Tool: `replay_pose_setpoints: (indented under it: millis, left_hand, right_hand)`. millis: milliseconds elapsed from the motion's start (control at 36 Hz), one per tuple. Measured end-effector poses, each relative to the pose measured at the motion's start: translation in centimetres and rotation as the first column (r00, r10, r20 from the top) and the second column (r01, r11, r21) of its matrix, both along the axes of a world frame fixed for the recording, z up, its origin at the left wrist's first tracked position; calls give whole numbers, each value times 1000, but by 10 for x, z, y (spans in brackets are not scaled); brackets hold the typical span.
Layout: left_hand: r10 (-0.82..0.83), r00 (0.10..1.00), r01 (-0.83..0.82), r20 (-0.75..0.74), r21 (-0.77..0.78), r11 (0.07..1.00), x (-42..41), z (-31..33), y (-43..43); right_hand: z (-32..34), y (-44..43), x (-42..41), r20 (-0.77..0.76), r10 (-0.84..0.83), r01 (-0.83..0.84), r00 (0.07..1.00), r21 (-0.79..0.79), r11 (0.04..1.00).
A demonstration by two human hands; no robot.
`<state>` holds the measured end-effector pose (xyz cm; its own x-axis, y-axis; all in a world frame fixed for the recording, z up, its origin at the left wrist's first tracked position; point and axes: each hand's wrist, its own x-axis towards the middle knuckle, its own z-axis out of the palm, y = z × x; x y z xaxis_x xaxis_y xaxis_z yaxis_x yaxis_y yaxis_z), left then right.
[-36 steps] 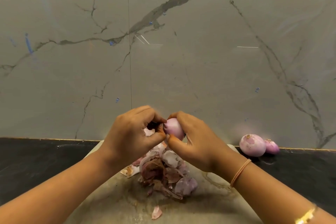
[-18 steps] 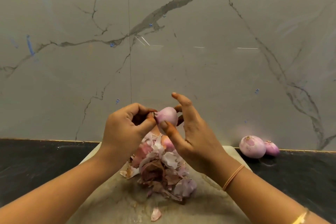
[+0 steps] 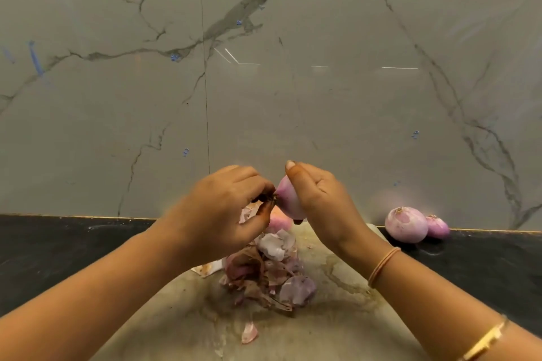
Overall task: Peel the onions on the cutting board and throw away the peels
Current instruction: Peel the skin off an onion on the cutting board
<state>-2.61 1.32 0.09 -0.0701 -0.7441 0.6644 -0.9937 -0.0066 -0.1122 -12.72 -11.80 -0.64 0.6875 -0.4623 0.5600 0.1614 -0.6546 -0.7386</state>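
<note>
Near edge: your cutting board (image 3: 337, 331) ran out of frame, bare on both sides of one loose peel (image 3: 249, 333) and one heap of peels (image 3: 272, 272). Above the heap, your right hand (image 3: 319, 199) gripped one onion (image 3: 286, 199); your left hand (image 3: 217, 214) pinched its dark tip. Far right on the black counter (image 3: 58, 249), a larger onion (image 3: 406, 225) touched a smaller onion (image 3: 437, 226), below the marble wall (image 3: 293, 97).

R hand (image 3: 322, 202) hides part of held onion (image 3: 287, 199). Near edge of cutting board (image 3: 337, 331) cut off. Behind larger onion (image 3: 406, 224), small onion (image 3: 438, 227) half hidden.
</note>
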Motion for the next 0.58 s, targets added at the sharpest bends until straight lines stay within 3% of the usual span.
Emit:
replay_pose_setpoints:
  millis: [83, 222, 417, 583]
  left_hand:
    - [12, 999, -13, 48, 39, 999, -4, 0, 0]
    - [49, 999, -48, -2, 65, 997, -5, -4, -3]
    - [10, 971, -14, -240, -15, 1000, -4, -12, -8]
    - [-79, 891, 48, -448, -80, 996, -7, -15, -11]
  right_hand:
    - [2, 3, -2, -34, -37, 36, 999, -20, 999]
    - [1, 10, -3, -54, -99, 94, 994, -82, 992]
    - [2, 11, -4, -54, -116, 109, 992, -127, 986]
    - [1, 11, -4, 2, -73, 72, 997, -147, 986]
